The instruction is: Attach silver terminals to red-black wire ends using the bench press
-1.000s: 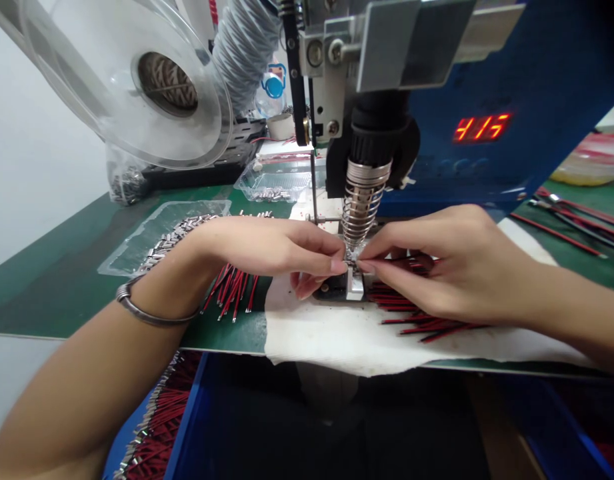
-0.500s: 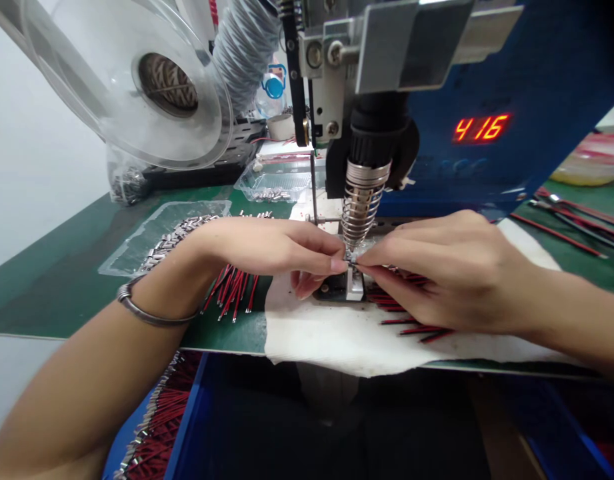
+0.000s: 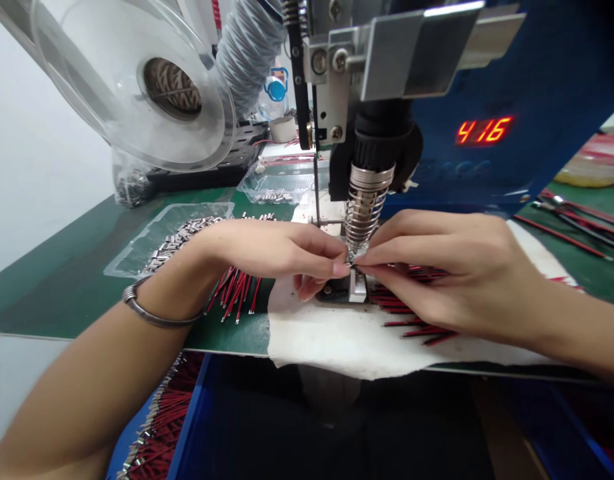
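Your left hand (image 3: 291, 251) and right hand (image 3: 451, 273) nearly met, each with thumb and forefinger pinched together on a small workpiece (image 3: 354, 267), mostly hidden between the fingertips and too tiny to make out in detail. It was just over a metal block (image 3: 357, 288), beneath the tip of a coil-wrapped metal tool (image 3: 365, 207). Below your right hand, red-and-black wires (image 3: 393, 304) lay on a white cloth (image 3: 327, 343) covering part of the green desk (image 3: 61, 280). Close to your left hand lay a second bunch of wires (image 3: 237, 292), near a clear plastic tray (image 3: 119, 263) of metal parts (image 3: 174, 240). Behind, a blue machine's display (image 3: 485, 131) read 416.
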`<state>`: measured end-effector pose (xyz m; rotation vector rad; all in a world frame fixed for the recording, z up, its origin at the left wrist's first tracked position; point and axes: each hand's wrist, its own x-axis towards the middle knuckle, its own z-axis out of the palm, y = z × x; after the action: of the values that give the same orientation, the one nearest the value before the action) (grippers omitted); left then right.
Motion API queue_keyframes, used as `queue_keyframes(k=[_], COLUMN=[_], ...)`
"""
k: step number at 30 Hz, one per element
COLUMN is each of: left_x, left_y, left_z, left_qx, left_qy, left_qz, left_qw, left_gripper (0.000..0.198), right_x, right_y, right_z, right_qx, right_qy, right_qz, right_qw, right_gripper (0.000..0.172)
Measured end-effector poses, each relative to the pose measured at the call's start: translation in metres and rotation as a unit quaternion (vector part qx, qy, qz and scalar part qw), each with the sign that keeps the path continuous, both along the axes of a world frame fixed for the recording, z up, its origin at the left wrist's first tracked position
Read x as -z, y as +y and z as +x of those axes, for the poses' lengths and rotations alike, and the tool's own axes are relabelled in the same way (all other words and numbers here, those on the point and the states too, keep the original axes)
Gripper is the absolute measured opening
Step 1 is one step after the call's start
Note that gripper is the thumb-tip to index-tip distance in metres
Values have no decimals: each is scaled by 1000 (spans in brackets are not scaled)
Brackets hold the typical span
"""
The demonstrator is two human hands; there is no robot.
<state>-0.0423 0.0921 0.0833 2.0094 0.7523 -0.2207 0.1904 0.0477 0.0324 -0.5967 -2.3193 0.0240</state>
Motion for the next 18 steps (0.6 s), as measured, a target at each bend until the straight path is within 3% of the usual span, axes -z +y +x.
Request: queue_keyframes(k=[8,18], left_x=[1,1], left_y=[0,1], left_z=[0,0], left_qx=[-4,-4], left_qy=[5,2], left_qz=[9,5], left_qw=[1000,1000], left_gripper=[32,32], right_x=[0,1], right_y=[-1,4], right_z=[-3,0], right_qx=[6,-25], right_qy=[29,21], right_qz=[-47,-28], right_qw=[998,999], right_gripper=[13,12])
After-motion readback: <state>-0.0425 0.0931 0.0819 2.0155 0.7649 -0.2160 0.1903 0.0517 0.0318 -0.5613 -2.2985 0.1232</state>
